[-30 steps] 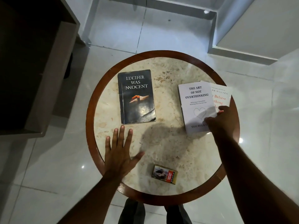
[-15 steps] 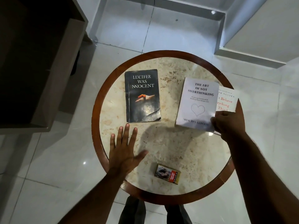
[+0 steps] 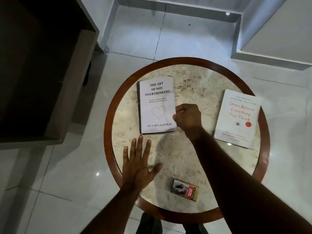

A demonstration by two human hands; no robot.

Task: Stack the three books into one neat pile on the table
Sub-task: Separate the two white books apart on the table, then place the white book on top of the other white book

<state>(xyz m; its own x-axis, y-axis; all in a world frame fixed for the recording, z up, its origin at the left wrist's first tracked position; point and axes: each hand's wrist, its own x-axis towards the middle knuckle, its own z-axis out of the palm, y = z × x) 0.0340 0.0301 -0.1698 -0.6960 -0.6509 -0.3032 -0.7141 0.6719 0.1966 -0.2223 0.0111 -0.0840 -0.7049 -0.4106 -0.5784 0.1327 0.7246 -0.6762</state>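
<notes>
head view: right hand (image 3: 187,118) curled, fingers pinched on the right edge of the white book "the art of not overthinking" (image 3: 156,107), laid squarely over a dark book (image 3: 138,105) whose spine alone shows, presumably to align the pile. left hand (image 3: 138,164) lies flat, fingers spread, on the round table (image 3: 185,75), probably for support. third book (image 3: 237,118) sits well apart, right, not yet stacked.

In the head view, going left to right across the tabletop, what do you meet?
left hand → The Art of Not Overthinking book → right hand → Don't Believe Everything You Think book. The small box overlaps these in order, so it is omitted.
</notes>
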